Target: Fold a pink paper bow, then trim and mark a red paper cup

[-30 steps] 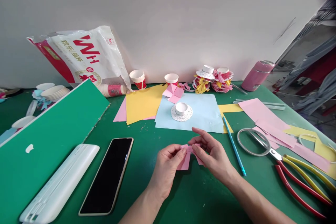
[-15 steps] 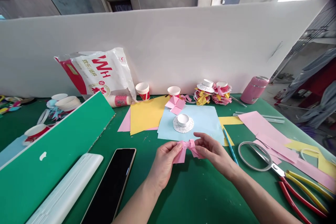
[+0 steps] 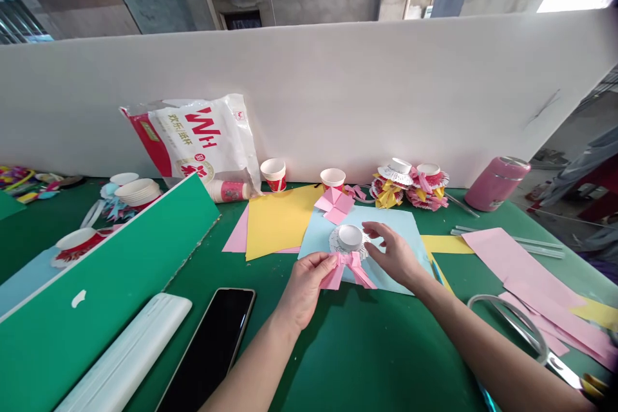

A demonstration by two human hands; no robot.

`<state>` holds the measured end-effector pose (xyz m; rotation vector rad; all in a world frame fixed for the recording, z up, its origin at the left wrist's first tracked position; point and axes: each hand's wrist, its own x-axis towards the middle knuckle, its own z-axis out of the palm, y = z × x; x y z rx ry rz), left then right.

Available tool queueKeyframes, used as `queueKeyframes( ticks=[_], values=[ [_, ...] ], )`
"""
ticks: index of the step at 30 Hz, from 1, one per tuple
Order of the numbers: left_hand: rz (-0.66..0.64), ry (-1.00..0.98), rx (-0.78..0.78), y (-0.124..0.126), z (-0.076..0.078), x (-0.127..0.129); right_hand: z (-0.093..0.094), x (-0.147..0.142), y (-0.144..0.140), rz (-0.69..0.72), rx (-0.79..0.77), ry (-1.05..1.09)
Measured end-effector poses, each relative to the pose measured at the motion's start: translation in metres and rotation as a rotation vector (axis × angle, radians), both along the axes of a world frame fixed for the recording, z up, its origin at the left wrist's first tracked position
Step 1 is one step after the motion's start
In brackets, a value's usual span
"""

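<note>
A pink paper bow (image 3: 348, 264) with two hanging tails is pinched at its left side by my left hand (image 3: 305, 284). My right hand (image 3: 394, 251) is open, its fingers apart and curved beside a small white paper piece (image 3: 350, 238) with a round cup base and a frilled, dotted rim. Whether the fingertips touch that rim, I cannot tell. The white piece sits on a light blue paper sheet (image 3: 386, 277), and the bow is held just in front of it. A folded pink paper square (image 3: 335, 205) lies behind it.
Yellow paper (image 3: 280, 222), a black phone (image 3: 212, 347) and a green board (image 3: 120, 270) are on the left. Paper cups (image 3: 273, 174), decorated cup pieces (image 3: 427, 187) and a pink bottle (image 3: 497, 183) line the back. Scissors (image 3: 562, 370) and pink strips (image 3: 526, 270) lie right.
My right hand has let go of the bow and moved forward to the white cup piece. My left hand keeps the bow, now closer to that piece. The view has shifted slightly.
</note>
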<state>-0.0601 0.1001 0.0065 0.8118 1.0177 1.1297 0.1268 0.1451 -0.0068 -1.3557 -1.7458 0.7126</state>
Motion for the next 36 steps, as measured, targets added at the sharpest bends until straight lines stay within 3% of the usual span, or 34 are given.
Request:
queueKeyframes(
  ticks=[8, 14, 21, 27, 36],
  values=[
    [-0.054, -0.027, 0.021, 0.02, -0.007, 0.006, 0.02, -0.004, -0.006, 0.107, -0.087, 0.019],
    [-0.068, -0.026, 0.027, 0.023, -0.006, 0.008, 0.01, -0.004, -0.008, 0.263, -0.258, 0.203],
    [0.148, -0.074, -0.083, 0.019, -0.007, 0.008, 0.006, 0.005, 0.001, 0.222, -0.334, 0.59],
    [0.304, -0.147, -0.249, 0.013, -0.005, 0.028, 0.009, -0.005, 0.032, 0.202, -0.295, 0.733],
    [0.408, -0.206, -0.286, 0.019, 0.0, 0.042, -0.007, -0.028, 0.052, 0.251, -0.339, 0.869]
  ],
)
